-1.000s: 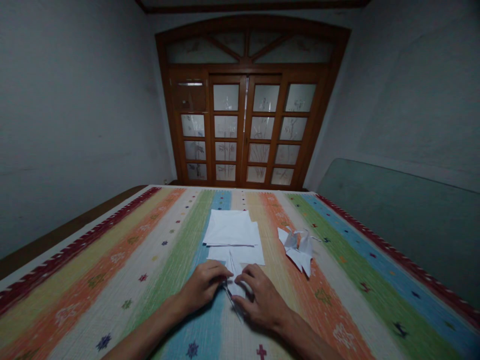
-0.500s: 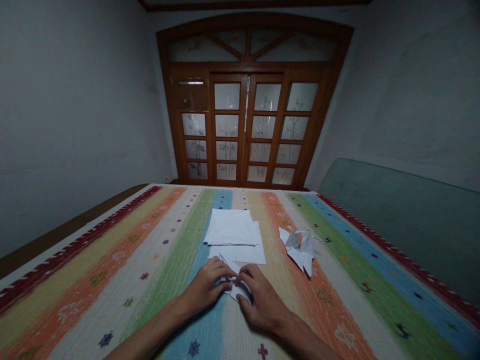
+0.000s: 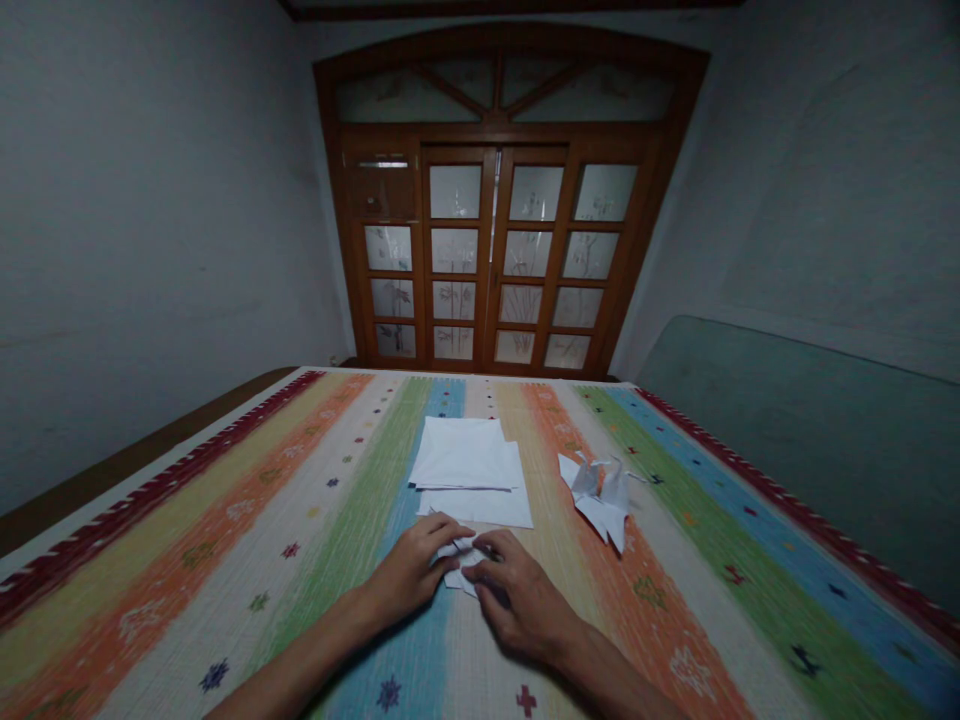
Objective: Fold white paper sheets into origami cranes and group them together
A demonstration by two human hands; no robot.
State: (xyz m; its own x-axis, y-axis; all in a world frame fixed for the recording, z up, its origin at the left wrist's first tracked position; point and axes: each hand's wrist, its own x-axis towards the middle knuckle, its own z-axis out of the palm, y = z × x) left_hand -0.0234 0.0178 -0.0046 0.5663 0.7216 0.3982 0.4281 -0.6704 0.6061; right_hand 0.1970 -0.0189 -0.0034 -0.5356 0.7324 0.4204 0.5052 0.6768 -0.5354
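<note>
Low in the head view, a small folded piece of white paper (image 3: pixel 460 577) lies between my two hands, just above the striped cloth. My left hand (image 3: pixel 422 560) grips its left side, thumb below and fingers curled over the top. From the other side my right hand (image 3: pixel 514 590) pinches the paper with thumb and index finger. Fingers cover much of the paper, so its full shape is hidden. Just beyond my hands lies a stack of white paper sheets (image 3: pixel 465 455), with a lower sheet sticking out towards me. To the right sit folded paper cranes (image 3: pixel 604 500), close together.
A striped, patterned tablecloth (image 3: pixel 360 560) covers the table. Behind the table's far edge stand wooden doors with glass panes (image 3: pixel 491 260). A pale green board (image 3: pixel 795 420) leans along the right wall, and a plain wall rises at left.
The paper between my hands has turned and bunched up, with its upper tip no longer sticking out past the left fingers. My right fingers have shifted slightly left over it.
</note>
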